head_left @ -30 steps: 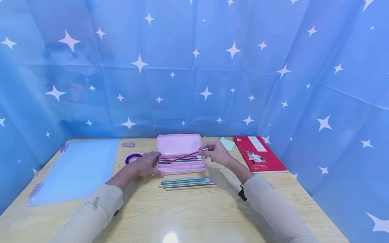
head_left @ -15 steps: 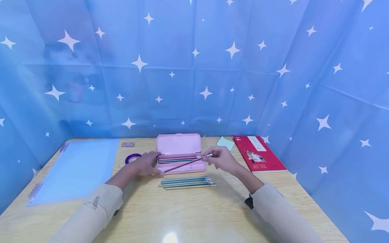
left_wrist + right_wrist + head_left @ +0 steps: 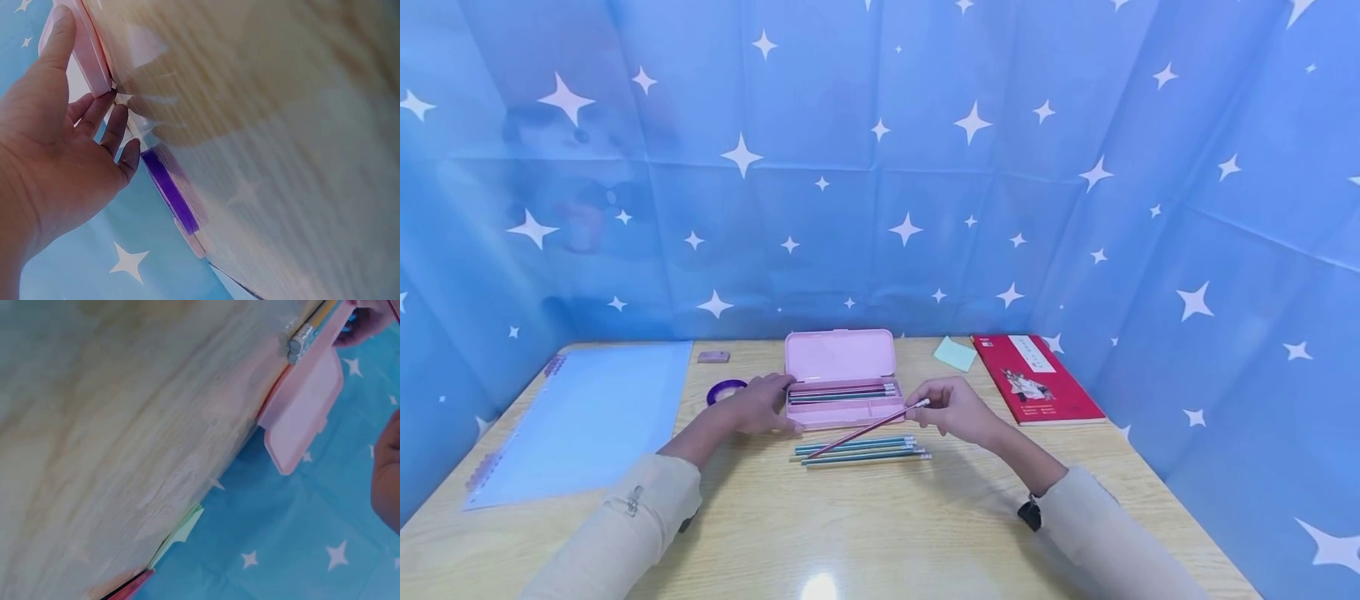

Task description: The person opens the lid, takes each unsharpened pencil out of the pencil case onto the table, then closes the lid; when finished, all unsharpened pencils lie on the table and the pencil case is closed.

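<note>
An open pink pencil case point(image 3: 841, 354) has its lid tipped back, with several dark-coloured pencils point(image 3: 842, 393) in its rear compartment. My left hand point(image 3: 756, 406) grips the left end of the case. In the left wrist view the thumb lies along the case's side and the fingertips are at its corner. My right hand point(image 3: 958, 410) pinches a dark red pencil point(image 3: 865, 432) near its eraser end. Its other end slants down left over a row of blue and yellowish pencils point(image 3: 880, 457) in front of the case. Only part of the right hand shows in its wrist view.
A purple tape roll point(image 3: 725, 390) is partly behind the left hand, with a small eraser point(image 3: 713, 357) beyond it. A bluish sheet point(image 3: 587, 417) covers the table's left. At the right are a pale green paper point(image 3: 955, 354) and a red book point(image 3: 1037, 379). A starry blue curtain point(image 3: 850, 167) hangs behind.
My right hand has carried the dark red pencil out of the case, toward me and slightly right, to above the row on the table. The left hand has stayed on the case.
</note>
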The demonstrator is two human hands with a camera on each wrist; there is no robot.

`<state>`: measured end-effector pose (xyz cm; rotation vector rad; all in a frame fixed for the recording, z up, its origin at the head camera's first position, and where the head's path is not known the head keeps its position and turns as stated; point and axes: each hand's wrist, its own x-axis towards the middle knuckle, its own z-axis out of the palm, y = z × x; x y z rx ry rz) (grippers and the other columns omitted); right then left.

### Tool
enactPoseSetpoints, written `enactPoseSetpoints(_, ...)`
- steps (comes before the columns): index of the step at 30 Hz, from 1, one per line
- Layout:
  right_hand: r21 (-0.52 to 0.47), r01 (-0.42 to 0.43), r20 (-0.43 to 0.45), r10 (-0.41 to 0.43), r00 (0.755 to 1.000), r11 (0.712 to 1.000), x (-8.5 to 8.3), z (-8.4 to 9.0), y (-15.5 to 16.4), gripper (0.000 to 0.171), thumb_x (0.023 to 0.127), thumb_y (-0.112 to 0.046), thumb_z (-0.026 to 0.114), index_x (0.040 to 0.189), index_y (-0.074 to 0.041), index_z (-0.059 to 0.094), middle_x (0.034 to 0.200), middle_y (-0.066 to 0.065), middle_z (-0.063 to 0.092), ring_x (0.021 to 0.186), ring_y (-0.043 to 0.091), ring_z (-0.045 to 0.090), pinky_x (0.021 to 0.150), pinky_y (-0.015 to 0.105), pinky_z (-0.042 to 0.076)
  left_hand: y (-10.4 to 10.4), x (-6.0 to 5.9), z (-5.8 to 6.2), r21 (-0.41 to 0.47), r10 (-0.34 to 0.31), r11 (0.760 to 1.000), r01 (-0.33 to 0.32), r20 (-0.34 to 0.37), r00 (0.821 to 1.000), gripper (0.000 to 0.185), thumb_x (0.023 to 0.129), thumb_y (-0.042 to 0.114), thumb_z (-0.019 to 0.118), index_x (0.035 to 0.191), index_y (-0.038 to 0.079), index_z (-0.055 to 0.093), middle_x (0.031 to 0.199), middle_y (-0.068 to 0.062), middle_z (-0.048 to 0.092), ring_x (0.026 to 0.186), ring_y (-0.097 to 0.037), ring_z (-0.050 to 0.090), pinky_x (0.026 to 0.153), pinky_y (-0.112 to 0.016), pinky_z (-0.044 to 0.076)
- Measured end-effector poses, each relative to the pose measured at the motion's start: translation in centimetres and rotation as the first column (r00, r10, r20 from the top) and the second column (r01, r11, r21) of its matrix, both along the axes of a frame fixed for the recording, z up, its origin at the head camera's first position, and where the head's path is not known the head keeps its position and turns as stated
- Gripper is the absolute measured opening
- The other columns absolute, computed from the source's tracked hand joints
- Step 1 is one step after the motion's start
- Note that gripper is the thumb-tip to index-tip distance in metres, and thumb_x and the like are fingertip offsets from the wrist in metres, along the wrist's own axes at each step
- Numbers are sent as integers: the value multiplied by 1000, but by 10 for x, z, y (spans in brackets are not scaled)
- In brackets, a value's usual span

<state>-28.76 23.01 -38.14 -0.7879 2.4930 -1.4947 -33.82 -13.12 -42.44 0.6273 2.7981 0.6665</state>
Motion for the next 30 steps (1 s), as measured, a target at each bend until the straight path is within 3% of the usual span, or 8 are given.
enactPoseSetpoints(8,-7,-28,38,29,999,1000,12,1,1,16,92,-6,69,103,4,71,90,30,66,63,15,57,46,19,41,0,-1,-2,-1,6,1000,-6,2,1000,104,79,58,76,155,4,29,158,-21,29,145,-48,21,115,-62,22)
enactPoseSetpoints(14,98,-14,6,13,1000,995,14,-6,5,10,91,-11,72,99,-7,74,89,9,72,71,30,62,52,20,47,0,-1,0,-6,2,1000,-2,0,1000,103,80,58,75,154,3,29,158,-22,29,144,-48,21,115,-62,22)
enactPoseSetpoints(21,209,-29,-28,36,999,977,19,-7,10,10,90,-8,71,99,-10,74,94,0,73,75,19,63,67,24,53,0,0,1,-9,2,1000,-2,2,1000,102,81,56,75,154,3,28,158,-22,28,144,-48,21,115,-63,23)
enactPoseSetpoints(25,263,-44,-13,50,999,964,19,-11,16,10,91,-9,71,101,-7,72,96,1,74,80,15,65,70,23,55,-1,0,0,-6,-1,1000,1,4,1000,102,81,56,75,155,3,27,159,-22,27,145,-49,20,115,-63,22)
enactPoseSetpoints(30,315,-96,6,99,995,944,17,-17,23,8,91,-8,71,99,-5,71,92,7,75,74,12,64,64,23,55,0,1,0,-12,-1,1000,1,6,1000,102,81,57,74,155,3,27,159,-22,26,145,-49,18,115,-63,20)
